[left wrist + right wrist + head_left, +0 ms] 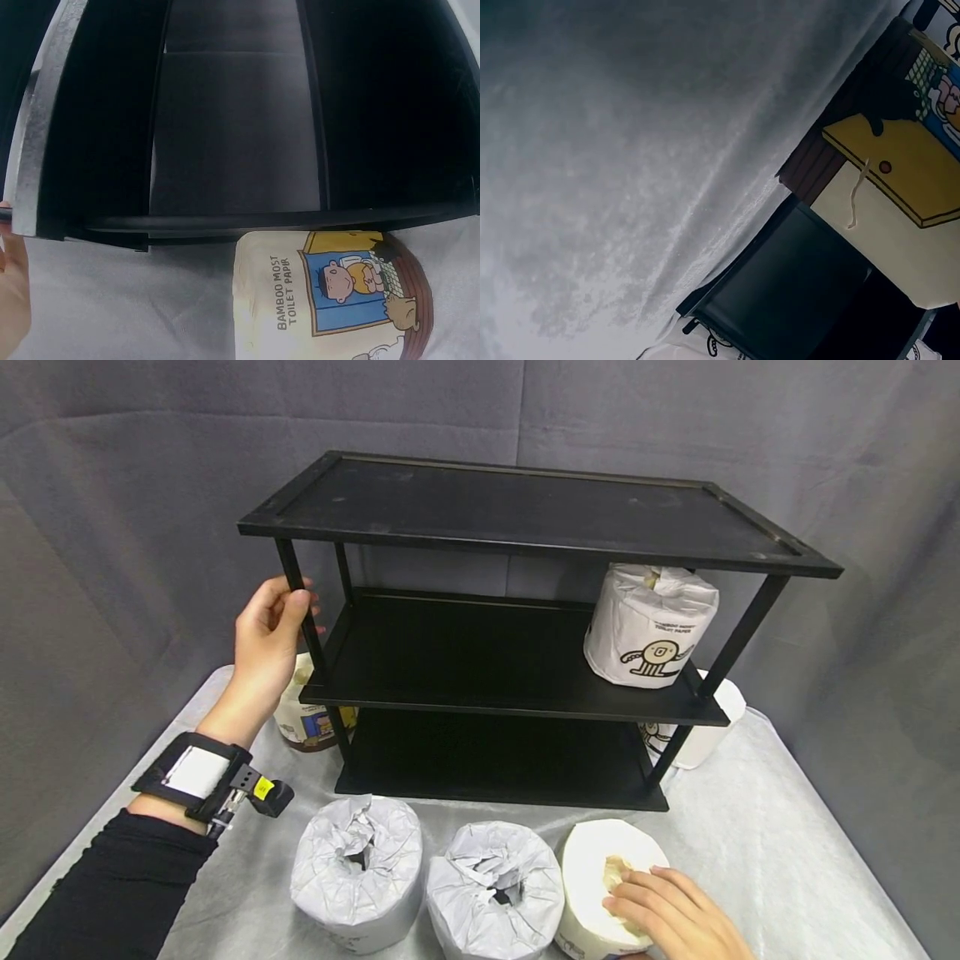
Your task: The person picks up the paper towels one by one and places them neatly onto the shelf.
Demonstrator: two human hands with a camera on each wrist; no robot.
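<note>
A black shelf rack (480, 647) with three levels stands in the middle of the head view. My left hand (266, 631) grips its front left post (291, 564), thumb in front; only part of that hand (13, 292) enters the left wrist view. At the lower right, my right hand (675, 914) holds a cream toilet paper roll (588, 868), fingers over its top near the core hole. The same roll (889, 232) shows a printed yellow door in the right wrist view, where the hand is hardly seen. The thumb is mostly hidden.
Two white-wrapped rolls, one at left (360, 868) and one beside it (491, 885), stand before the rack. Another wrapped roll (648, 627) sits on the middle shelf's right end. A printed roll (274, 300) stands behind the left post. White items (720, 722) stand behind the right side.
</note>
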